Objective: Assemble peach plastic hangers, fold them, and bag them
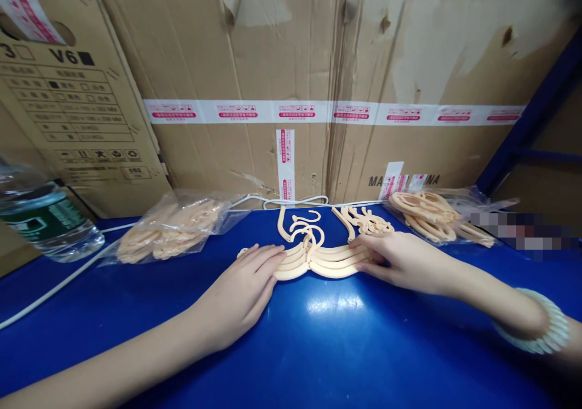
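Note:
Several cream-coloured plastic clothes hangers (334,268) lie nested on the blue tabletop, their curved arms spreading from the middle and their hooks pointing away from me. My left hand (250,288) covers the left ends, fingers along the top and thumb at the near edge. At the right ends, my right hand (395,260) holds them between thumb and fingers. Just behind are a loose curved arm piece (284,224), a loose hook (309,216) and a small heap of cream pieces (370,221). The hangers' outer tips are hidden under my hands.
Clear plastic bags of cream pieces lie at left (170,227) and right (427,215). A water bottle (50,221) stands far left. A white cable (59,285) runs along the back and left. Cardboard (245,154) walls the rear; a blue post (531,106) rises at right.

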Demonstrator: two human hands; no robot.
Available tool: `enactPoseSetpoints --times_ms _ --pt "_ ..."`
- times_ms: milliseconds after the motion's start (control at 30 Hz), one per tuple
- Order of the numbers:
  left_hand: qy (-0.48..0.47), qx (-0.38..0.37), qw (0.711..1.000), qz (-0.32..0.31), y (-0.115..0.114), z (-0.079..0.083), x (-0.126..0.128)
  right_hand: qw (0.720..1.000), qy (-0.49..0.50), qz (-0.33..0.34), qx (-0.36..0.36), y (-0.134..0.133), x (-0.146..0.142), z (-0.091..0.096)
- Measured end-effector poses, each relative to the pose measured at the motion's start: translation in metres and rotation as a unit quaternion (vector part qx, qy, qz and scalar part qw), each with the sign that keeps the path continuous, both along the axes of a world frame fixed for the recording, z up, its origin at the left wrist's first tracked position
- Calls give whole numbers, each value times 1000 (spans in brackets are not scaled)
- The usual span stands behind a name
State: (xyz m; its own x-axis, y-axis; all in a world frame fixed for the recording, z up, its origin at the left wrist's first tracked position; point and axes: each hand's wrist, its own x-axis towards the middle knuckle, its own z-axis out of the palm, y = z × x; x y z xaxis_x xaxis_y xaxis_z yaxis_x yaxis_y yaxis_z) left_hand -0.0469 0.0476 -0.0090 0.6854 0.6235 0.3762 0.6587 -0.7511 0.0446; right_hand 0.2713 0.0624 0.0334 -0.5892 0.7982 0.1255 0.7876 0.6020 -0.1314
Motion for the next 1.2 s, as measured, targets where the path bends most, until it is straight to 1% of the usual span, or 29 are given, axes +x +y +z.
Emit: enactPoseSetpoints --times_ms 167,267,367,500,700,833,967,1067,1200 --pt "-51 -8 998 -19 -2 2 1 1000 -21 -10 13 -1 -2 1" --pt "-73 6 997 -36 -4 3 2 999 -32 -14 11 -1 0 4" --pt "-72 43 995 -52 -5 5 3 999 -27 -17 6 0 4 5" --pt "-60 100 991 -64 -5 6 3 1000 -10 -4 -22 2 7 7" --pt "-59 158 983 -67 -3 6 1 999 -6 -20 -28 3 5 9" --pt "-50 165 983 -65 -1 5 0 999 -9 -29 -18 4 6 8" --pt "-44 162 985 -48 -1 4 -1 999 -7 -32 -10 5 8 6" --pt "-49 156 986 -39 -2 5 0 999 -8 -34 -15 7 9 5" --pt "-45 158 985 -45 -4 7 1 999 -6 -23 -27 7 10 5"
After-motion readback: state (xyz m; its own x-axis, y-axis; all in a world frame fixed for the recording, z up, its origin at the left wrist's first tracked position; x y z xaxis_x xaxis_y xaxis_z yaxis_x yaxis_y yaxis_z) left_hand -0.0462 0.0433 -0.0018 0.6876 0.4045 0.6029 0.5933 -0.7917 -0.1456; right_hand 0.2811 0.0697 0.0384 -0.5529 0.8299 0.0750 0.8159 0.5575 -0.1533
